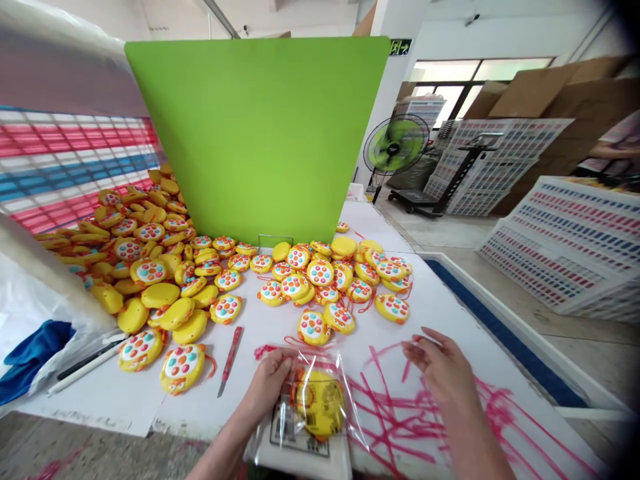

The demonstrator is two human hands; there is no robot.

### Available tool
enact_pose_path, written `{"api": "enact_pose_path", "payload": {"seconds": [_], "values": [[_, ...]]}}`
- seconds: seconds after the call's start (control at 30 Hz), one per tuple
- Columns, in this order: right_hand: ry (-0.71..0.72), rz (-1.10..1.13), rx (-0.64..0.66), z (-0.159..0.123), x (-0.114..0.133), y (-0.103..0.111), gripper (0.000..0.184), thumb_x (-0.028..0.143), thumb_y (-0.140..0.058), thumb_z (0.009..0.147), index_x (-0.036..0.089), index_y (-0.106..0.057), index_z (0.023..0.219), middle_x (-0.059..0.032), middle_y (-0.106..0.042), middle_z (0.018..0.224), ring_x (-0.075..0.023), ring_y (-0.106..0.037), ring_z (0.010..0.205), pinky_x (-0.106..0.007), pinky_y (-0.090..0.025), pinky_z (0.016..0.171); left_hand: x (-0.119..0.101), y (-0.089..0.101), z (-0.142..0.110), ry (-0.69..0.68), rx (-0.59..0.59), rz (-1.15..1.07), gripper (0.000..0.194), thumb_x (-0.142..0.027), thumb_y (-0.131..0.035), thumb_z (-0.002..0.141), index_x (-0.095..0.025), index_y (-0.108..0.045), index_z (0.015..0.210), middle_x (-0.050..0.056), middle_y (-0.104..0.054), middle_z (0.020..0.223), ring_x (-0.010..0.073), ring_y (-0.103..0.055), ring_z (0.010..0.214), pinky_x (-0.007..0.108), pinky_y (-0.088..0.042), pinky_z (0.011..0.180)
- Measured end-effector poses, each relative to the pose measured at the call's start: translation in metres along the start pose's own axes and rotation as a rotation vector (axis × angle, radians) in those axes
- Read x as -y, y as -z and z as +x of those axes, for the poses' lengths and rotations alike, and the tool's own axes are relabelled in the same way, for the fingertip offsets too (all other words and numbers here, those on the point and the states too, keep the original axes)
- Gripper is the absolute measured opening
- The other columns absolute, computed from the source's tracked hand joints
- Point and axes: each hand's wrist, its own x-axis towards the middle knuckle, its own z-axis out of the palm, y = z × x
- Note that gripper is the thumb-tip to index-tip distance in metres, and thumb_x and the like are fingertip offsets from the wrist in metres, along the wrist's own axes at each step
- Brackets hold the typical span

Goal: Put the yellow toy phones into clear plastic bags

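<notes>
My left hand (273,379) is closed on the upper left edge of a clear plastic bag (345,393) at the front of the table. Inside the bag lies a yellow oval toy (325,407), its plain side up; black print shows on the plastic. Beneath it is what looks like a stack of flat printed bags (295,460). My right hand (443,367) is to the right of the bag, its fingers apart and partly curled. Thin pink strips (385,407) lie below and around it, and a blurred one reaches close to its fingertips.
A heap of yellow toys with coloured dots (150,270) fills the left side. More toys with orange cords (320,272) lie mid-table before a green board (260,140). A red cutter knife (231,360) and a white pen (85,370) lie left. Fan (395,147) and crates (575,247) stand beyond.
</notes>
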Motion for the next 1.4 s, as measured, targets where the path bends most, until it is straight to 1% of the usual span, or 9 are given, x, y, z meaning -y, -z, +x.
{"api": "enact_pose_path", "payload": {"seconds": [0.1, 0.27, 0.33, 0.47, 0.6, 0.77, 0.97, 1.17, 1.4], "values": [[0.027, -0.403, 0.140, 0.002, -0.007, 0.014, 0.057, 0.039, -0.069, 0.058, 0.018, -0.058, 0.109, -0.0081, -0.063, 0.098, -0.0206, -0.066, 0.070, -0.036, -0.055, 0.062, -0.005, 0.002, -0.001, 0.009, 0.029, -0.025, 0.043, -0.053, -0.060, 0.078, -0.015, -0.064, 0.099, 0.003, -0.064, 0.077, 0.0138, -0.057, 0.064, 0.024, -0.042, 0.056], [0.508, -0.692, -0.075, -0.012, 0.006, -0.005, 0.056, 0.046, -0.053, 0.074, 0.014, -0.056, 0.120, -0.0168, -0.054, 0.120, -0.0238, -0.063, 0.089, -0.038, -0.052, 0.076, -0.018, -0.001, -0.007, 0.045, 0.116, -0.088, 0.044, -0.051, -0.065, 0.076, -0.013, -0.064, 0.096, -0.002, -0.057, 0.068, 0.0082, -0.048, 0.054, 0.021, -0.038, 0.052], [0.516, -0.762, 0.077, -0.026, 0.012, -0.022, 0.043, 0.048, -0.048, 0.080, 0.016, -0.063, 0.104, -0.0124, -0.064, 0.100, -0.0234, -0.063, 0.084, -0.037, -0.050, 0.076, -0.021, -0.003, -0.008, 0.050, 0.133, -0.095, 0.042, -0.050, -0.067, 0.074, -0.013, -0.064, 0.092, -0.002, -0.058, 0.067, 0.0078, -0.047, 0.053, 0.020, -0.037, 0.051], [0.320, -0.709, 0.626, -0.059, 0.006, -0.062, 0.034, 0.048, -0.049, 0.084, 0.019, -0.066, 0.088, -0.0052, -0.069, 0.081, -0.0210, -0.063, 0.076, -0.032, -0.049, 0.071, -0.021, -0.003, -0.008, 0.008, 0.120, -0.058, 0.040, -0.050, -0.068, 0.072, -0.012, -0.066, 0.086, 0.000, -0.060, 0.065, 0.0093, -0.048, 0.053, 0.021, -0.037, 0.052], [0.214, -0.590, 0.849, -0.078, -0.010, -0.086, 0.027, 0.040, -0.052, 0.083, 0.019, -0.066, 0.093, -0.0033, -0.070, 0.085, -0.0190, -0.065, 0.078, -0.030, -0.050, 0.072, -0.013, 0.000, -0.008, -0.026, 0.132, -0.023, 0.039, -0.048, -0.068, 0.073, -0.013, -0.069, 0.090, 0.002, -0.064, 0.071, 0.0114, -0.052, 0.058, 0.022, -0.039, 0.056], [0.157, -0.453, 0.780, -0.074, -0.015, -0.082, 0.019, 0.034, -0.058, 0.076, 0.017, -0.064, 0.083, -0.0017, -0.069, 0.073, -0.0170, -0.065, 0.069, -0.029, -0.050, 0.066, -0.009, 0.000, -0.008, 0.029, 0.100, -0.096, 0.041, -0.048, -0.070, 0.070, -0.014, -0.068, 0.094, 0.005, -0.069, 0.081, 0.0175, -0.062, 0.072, 0.028, -0.048, 0.066], [0.072, -0.341, 0.744, -0.073, -0.015, -0.063, 0.038, 0.046, -0.063, 0.073, 0.015, -0.069, 0.093, -0.0076, -0.072, 0.084, -0.0201, -0.066, 0.077, -0.034, -0.052, 0.074, -0.015, 0.001, -0.009, 0.105, 0.153, -0.246, 0.050, -0.043, -0.074, 0.066, -0.014, -0.066, 0.106, 0.008, -0.071, 0.092, 0.0209, -0.067, 0.082, 0.032, -0.050, 0.076], [0.136, -0.443, 0.781, -0.080, -0.007, -0.060, 0.029, 0.037, -0.056, 0.076, 0.016, -0.073, 0.086, -0.0087, -0.073, 0.091, -0.0226, -0.066, 0.087, -0.038, -0.049, 0.085, -0.017, 0.004, -0.013, 0.092, 0.072, -0.219, 0.011, -0.025, -0.060, 0.065, -0.014, -0.059, 0.068, 0.005, -0.068, 0.079, 0.0129, -0.060, 0.064, 0.023, -0.046, 0.059], [0.284, -0.530, 0.893, -0.085, 0.010, -0.055, 0.031, 0.033, -0.049, 0.082, 0.019, -0.074, 0.094, -0.0056, -0.070, 0.091, -0.0200, -0.064, 0.087, -0.034, -0.049, 0.082, -0.015, 0.002, -0.012, 0.055, 0.056, -0.149, 0.032, -0.043, -0.064, 0.069, -0.015, -0.051, 0.065, 0.001, -0.058, 0.068, 0.0109, -0.053, 0.060, 0.022, -0.041, 0.055]]}}
